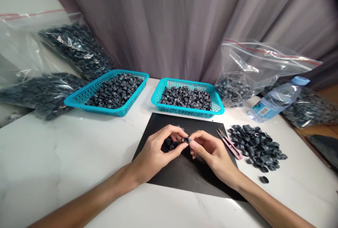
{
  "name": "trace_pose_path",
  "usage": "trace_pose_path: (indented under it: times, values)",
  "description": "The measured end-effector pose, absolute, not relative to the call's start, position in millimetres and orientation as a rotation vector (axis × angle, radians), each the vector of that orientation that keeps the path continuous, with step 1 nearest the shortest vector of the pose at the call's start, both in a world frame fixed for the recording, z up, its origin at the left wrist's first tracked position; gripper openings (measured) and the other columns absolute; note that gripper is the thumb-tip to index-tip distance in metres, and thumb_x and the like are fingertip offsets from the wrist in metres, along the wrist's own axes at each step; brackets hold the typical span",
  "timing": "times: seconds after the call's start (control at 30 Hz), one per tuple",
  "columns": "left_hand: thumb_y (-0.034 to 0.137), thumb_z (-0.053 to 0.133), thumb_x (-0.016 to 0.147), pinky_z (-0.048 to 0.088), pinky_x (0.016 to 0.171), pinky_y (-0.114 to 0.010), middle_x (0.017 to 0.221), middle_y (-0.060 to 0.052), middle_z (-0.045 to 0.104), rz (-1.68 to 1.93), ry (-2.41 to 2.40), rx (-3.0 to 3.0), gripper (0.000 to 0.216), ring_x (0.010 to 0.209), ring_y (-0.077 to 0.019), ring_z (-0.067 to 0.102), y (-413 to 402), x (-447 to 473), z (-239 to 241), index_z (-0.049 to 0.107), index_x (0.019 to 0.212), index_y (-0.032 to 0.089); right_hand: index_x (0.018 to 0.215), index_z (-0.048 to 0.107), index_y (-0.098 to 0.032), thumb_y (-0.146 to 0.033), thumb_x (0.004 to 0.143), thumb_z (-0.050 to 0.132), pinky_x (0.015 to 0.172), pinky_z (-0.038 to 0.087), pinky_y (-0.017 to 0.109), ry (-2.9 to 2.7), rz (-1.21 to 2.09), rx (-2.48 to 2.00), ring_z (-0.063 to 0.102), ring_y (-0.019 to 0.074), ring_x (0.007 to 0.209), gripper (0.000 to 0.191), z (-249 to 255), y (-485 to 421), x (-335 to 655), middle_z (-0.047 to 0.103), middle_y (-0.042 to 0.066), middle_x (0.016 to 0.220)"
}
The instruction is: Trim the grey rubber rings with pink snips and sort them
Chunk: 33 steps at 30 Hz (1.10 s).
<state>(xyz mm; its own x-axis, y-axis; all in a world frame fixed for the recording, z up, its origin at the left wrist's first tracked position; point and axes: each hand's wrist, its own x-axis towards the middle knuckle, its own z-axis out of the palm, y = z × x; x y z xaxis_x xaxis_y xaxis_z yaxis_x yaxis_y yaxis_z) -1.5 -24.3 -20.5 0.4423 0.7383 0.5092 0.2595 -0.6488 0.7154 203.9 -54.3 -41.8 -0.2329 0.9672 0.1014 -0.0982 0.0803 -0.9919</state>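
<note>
Above a black mat point(182, 177), my left hand point(161, 147) pinches a small dark ring-shaped rubber part point(186, 139) between thumb and fingers, its opening facing me. From the other side, the thumb and fingertips of my right hand point(210, 149) are closed on the same part's right edge. Several similar dark parts point(171, 144) lie on the mat, partly hidden behind my left hand. Pink-handled thread snips point(230, 145) rest at the mat's right edge, near my right hand.
Two turquoise baskets point(124, 110) point(185, 111) of small dark parts stand behind the mat. A loose pile of dark pieces point(256, 145) lies right. Plastic bags of parts point(76, 46) point(235, 85) flank the baskets, and a water bottle point(278, 99) leans at right. A grey curtain point(163, 20) hangs behind.
</note>
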Motion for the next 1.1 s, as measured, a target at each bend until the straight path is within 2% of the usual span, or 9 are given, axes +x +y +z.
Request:
trace_pose_path:
  times: [0.27, 0.43, 0.67, 0.8, 0.93, 1.1]
  values:
    - [0.020, 0.069, 0.094, 0.055, 0.082, -0.023, 0.099, 0.001, 0.072, 1.067, 0.848, 2.030, 0.015, 0.086, -0.0114, 0.068, -23.3, -0.4, -21.6, 0.066, 0.108, 0.022, 0.101, 0.069, -0.022, -0.040, 0.095, 0.071, 0.065, 0.047, 0.023, -1.358, 1.337, -0.954, 0.055, 0.0097, 0.069, 0.019, -43.8, -53.9, 203.4, 0.062, -0.001, 0.084]
    - [0.028, 0.072, 0.093, 0.056, 0.085, -0.023, 0.104, 0.002, 0.074, 1.012, 0.852, 1.859, 0.016, 0.092, -0.0120, 0.069, -24.8, 2.3, -19.8, 0.067, 0.109, 0.024, 0.101, 0.068, -0.021, -0.041, 0.094, 0.072, 0.066, 0.048, 0.024, -1.362, 1.265, -1.024, 0.057, 0.0114, 0.072, 0.021, -43.0, -57.0, 201.2, 0.063, 0.000, 0.085]
    - [0.031, 0.079, 0.088, 0.056, 0.086, -0.023, 0.104, 0.003, 0.073, 0.967, 0.887, 1.581, 0.025, 0.097, -0.0125, 0.071, -26.1, 4.4, -22.8, 0.062, 0.106, 0.025, 0.101, 0.069, -0.022, -0.036, 0.096, 0.070, 0.075, 0.052, 0.027, -1.474, 1.057, -1.044, 0.062, 0.0144, 0.082, 0.015, -42.3, -61.9, 198.7, 0.064, 0.003, 0.095]
    - [0.030, 0.081, 0.086, 0.056, 0.087, -0.022, 0.101, 0.004, 0.073, 0.980, 0.889, 1.527, 0.027, 0.099, -0.0122, 0.070, -23.7, 3.4, -23.2, 0.061, 0.104, 0.026, 0.102, 0.070, -0.023, -0.036, 0.095, 0.071, 0.079, 0.053, 0.028, -1.450, 1.062, -1.049, 0.063, 0.0155, 0.086, 0.015, -44.0, -60.7, 199.3, 0.066, 0.003, 0.098]
    - [0.027, 0.080, 0.087, 0.057, 0.087, -0.021, 0.101, 0.004, 0.072, 1.005, 0.888, 1.538, 0.025, 0.099, -0.0117, 0.070, -21.4, 2.1, -21.7, 0.062, 0.103, 0.026, 0.104, 0.070, -0.023, -0.038, 0.093, 0.073, 0.077, 0.053, 0.027, -1.371, 1.126, -1.061, 0.063, 0.0149, 0.085, 0.019, -45.8, -58.2, 200.6, 0.067, 0.003, 0.094]
    - [0.024, 0.078, 0.088, 0.058, 0.092, -0.023, 0.108, 0.003, 0.071, 1.016, 0.894, 1.573, 0.022, 0.102, -0.0128, 0.071, -22.1, 0.3, -22.2, 0.062, 0.104, 0.025, 0.109, 0.071, -0.023, -0.042, 0.091, 0.074, 0.066, 0.052, 0.024, -1.256, 1.274, -1.035, 0.060, 0.0118, 0.072, 0.027, -43.4, -55.4, 201.4, 0.063, -0.001, 0.082]
